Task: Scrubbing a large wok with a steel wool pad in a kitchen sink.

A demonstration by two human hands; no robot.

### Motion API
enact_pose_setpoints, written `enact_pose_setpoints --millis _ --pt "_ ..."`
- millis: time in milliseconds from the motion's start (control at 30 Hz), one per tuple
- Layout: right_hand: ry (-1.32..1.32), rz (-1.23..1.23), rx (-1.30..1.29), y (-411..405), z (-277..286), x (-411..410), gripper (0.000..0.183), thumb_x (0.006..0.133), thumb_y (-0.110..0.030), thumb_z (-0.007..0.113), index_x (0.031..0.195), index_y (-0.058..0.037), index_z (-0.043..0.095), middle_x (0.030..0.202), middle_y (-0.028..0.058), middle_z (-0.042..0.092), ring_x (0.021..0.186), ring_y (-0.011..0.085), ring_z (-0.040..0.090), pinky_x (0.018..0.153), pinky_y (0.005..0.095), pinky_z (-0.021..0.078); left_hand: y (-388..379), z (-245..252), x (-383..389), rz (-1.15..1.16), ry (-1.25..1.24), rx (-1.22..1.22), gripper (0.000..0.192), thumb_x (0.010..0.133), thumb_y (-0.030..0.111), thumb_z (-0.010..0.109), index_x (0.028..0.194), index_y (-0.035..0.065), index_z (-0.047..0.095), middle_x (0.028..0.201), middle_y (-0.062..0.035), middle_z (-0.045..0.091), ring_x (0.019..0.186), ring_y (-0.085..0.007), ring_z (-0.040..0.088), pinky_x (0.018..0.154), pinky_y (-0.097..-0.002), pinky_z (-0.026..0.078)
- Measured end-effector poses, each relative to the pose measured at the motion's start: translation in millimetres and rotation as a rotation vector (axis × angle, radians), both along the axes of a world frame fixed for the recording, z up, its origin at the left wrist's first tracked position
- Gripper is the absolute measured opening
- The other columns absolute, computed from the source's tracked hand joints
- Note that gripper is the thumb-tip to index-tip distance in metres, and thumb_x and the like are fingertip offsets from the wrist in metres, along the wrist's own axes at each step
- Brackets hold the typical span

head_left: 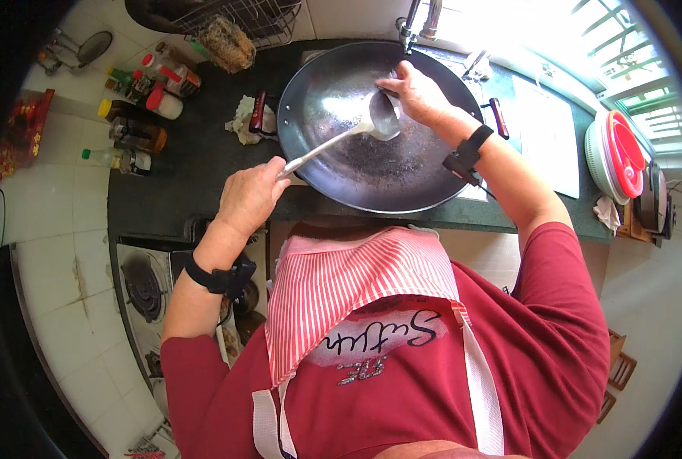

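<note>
A metal ladle slants over a large dark wok, its handle end in my left hand. The ladle's round bowl hangs above the middle of the wok, tilted on its side. My right hand is at the far rim of that bowl, fingertips blurred and partly lost against it. Whether they grip the rim or only touch it is unclear. The wok has two red-brown side handles, the left handle and the right handle. Its inside is wet and shiny, with dark mottled patches.
A chrome faucet stands over the wok's far rim. Several bottles and jars line the left counter. A crumpled cloth lies by the left handle, a fibrous scrubber behind it. Rightward are a white board and stacked basins.
</note>
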State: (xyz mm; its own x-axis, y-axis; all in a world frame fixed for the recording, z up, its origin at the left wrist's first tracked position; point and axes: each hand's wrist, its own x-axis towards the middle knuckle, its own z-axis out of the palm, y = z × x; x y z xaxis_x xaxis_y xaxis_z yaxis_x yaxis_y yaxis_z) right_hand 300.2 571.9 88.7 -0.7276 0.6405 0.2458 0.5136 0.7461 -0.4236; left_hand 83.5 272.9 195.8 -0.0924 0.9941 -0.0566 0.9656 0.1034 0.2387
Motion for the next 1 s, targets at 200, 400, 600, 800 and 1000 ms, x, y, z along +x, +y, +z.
enact_pose_setpoints --millis 200,400,600,800,1000 --pt "0.088 -0.055 -0.005 -34 30 -2 0.040 0.084 -0.005 0.060 0.123 -0.0169 0.059 0.106 0.0168 0.055 0.099 0.0322 0.060 0.083 0.0377 0.0522 6 5 -2 0.089 0.014 -0.047 0.020 0.086 0.024 0.063 0.092 0.0078 0.053 0.077 -0.0145 0.065 0.079 -0.0366 0.064 0.066 -0.0478 0.050" --pt "0.023 0.248 0.229 -60 25 -7 0.039 0.085 -0.007 0.060 0.123 -0.0187 0.059 0.108 0.0166 0.052 0.105 0.0333 0.056 0.086 0.0378 0.0509 7 3 -3 -0.017 0.025 0.004 0.018 0.086 0.023 0.064 0.094 0.0080 0.056 0.079 -0.0146 0.066 0.078 -0.0361 0.064 0.067 -0.0466 0.050" --pt "-0.036 -0.011 0.074 -25 -3 4 0.036 0.087 -0.009 0.063 0.122 -0.0122 0.058 0.106 0.0190 0.054 0.099 0.0351 0.060 0.088 0.0383 0.0493 7 1 7 0.006 -0.074 -0.009 0.020 0.086 0.022 0.064 0.100 0.0084 0.059 0.082 -0.0160 0.066 0.078 -0.0364 0.064 0.068 -0.0457 0.049" --pt "-0.016 -0.054 0.245 -51 21 -5 0.042 0.081 -0.002 0.061 0.123 -0.0060 0.054 0.109 0.0190 0.052 0.100 0.0360 0.058 0.085 0.0399 0.0509 15 8 7 0.064 -0.132 -0.052 0.021 0.086 0.024 0.063 0.094 0.0050 0.061 0.082 -0.0180 0.065 0.079 -0.0382 0.064 0.068 -0.0452 0.048" --pt "-0.009 0.166 0.291 -80 28 -19 0.037 0.083 -0.004 0.055 0.120 -0.0046 0.057 0.104 0.0176 0.049 0.098 0.0338 0.055 0.081 0.0411 0.0515 36 -10 8 0.079 -0.124 -0.056 0.026 0.085 0.025 0.063 0.093 0.0003 0.062 0.082 -0.0223 0.064 0.083 -0.0406 0.062 0.072 -0.0476 0.047"
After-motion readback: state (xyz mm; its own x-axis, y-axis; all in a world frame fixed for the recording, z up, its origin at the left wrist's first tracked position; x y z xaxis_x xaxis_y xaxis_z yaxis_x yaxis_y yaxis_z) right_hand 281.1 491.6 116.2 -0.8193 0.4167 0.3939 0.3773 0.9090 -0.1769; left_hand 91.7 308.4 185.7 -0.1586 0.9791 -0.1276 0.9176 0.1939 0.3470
